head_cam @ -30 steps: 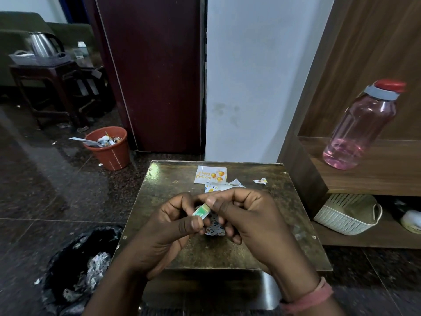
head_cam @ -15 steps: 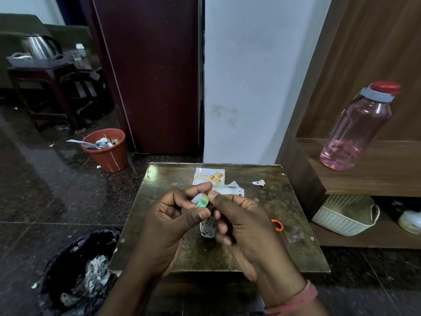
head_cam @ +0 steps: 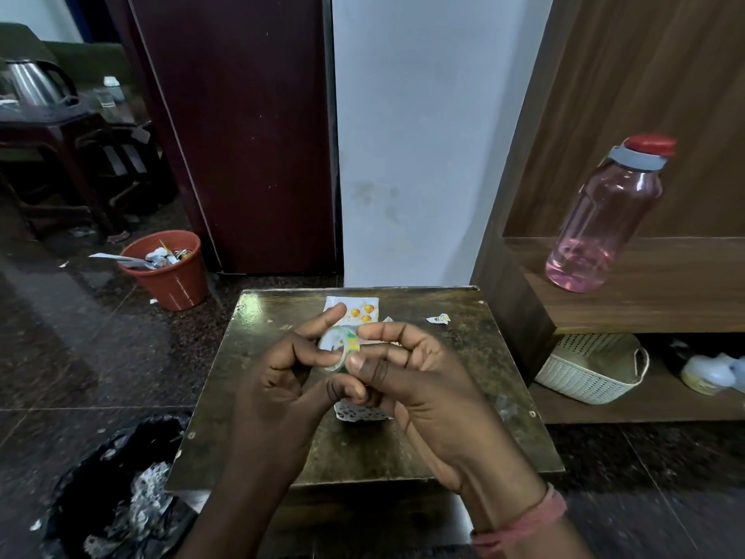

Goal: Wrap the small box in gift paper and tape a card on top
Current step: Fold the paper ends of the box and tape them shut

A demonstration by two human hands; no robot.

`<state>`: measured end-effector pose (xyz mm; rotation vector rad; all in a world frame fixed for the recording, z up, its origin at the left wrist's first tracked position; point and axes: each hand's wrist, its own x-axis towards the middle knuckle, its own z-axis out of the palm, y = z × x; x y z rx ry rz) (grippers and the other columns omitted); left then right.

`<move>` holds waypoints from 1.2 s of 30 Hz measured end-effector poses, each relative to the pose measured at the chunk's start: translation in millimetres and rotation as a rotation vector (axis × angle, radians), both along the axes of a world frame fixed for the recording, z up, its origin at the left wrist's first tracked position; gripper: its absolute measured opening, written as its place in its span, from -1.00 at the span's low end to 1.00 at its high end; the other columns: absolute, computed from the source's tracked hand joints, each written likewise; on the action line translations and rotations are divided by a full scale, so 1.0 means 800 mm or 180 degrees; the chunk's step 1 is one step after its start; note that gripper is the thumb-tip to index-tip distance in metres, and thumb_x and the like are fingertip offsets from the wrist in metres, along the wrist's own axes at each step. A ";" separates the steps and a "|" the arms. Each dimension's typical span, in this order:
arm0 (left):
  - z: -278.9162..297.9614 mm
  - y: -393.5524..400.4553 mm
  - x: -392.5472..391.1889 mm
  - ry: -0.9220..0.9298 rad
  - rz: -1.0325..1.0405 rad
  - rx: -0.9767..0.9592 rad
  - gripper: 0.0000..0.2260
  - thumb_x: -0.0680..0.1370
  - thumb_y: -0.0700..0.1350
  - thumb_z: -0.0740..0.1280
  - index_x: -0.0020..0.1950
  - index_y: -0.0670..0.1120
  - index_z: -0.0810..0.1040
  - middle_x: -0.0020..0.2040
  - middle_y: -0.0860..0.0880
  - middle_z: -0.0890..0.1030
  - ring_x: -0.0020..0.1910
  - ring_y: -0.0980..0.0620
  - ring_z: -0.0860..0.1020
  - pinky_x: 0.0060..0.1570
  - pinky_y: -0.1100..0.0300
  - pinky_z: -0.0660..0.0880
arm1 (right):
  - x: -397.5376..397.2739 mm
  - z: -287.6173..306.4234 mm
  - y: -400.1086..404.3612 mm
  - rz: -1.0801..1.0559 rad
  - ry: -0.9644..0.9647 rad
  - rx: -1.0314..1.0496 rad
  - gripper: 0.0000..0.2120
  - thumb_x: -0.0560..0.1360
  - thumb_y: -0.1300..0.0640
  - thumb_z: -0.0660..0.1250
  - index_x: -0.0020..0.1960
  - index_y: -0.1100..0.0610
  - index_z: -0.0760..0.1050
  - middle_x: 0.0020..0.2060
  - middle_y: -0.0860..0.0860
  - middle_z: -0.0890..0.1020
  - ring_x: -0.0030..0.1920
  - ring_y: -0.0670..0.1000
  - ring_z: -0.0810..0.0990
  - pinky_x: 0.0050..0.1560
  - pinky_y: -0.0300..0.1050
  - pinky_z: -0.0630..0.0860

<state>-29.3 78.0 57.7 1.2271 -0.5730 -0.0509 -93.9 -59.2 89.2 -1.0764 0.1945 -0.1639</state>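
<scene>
- Clear tape roll (head_cam: 338,348) with a green-yellow core held up between both hands, above the middle of the brass-toned worktop (head_cam: 475,357).
- Left hand (head_cam: 282,377) pinching the roll, forefinger threaded across its ring, thumb pressing from below.
- Right hand (head_cam: 419,369) closed on the roll's near edge, fingers (head_cam: 365,363) picking at it, looks like hunting for the tape end.
- Small box (head_cam: 363,411), already dressed in dotted paper, sitting on the worktop just under the hands, mostly hidden by them.
- Card (head_cam: 365,310) with orange fruit print lying flat beyond the hands, toward the far edge, not yet on the box.
- Torn paper scrap (head_cam: 439,318) off to the right of the card.
- Risks: tape end splitting or sticking back on itself under the nail; a hard pull jerking the roll loose and knocking the light box; a long strip curling onto the fingers before reaching the card.
</scene>
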 end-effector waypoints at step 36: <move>-0.064 -0.077 -0.048 0.1131 -0.1161 0.1560 -0.91 0.59 -0.14 0.37 -0.07 -0.15 0.58 -0.24 -0.08 0.65 -0.31 0.02 0.58 -0.36 0.15 0.52 | 0.003 -0.096 -0.086 -0.0633 0.1985 -0.4399 -0.88 0.41 0.15 0.38 -0.28 0.04 0.48 -0.27 0.00 0.61 -0.12 0.04 0.61 -0.20 -0.13 0.46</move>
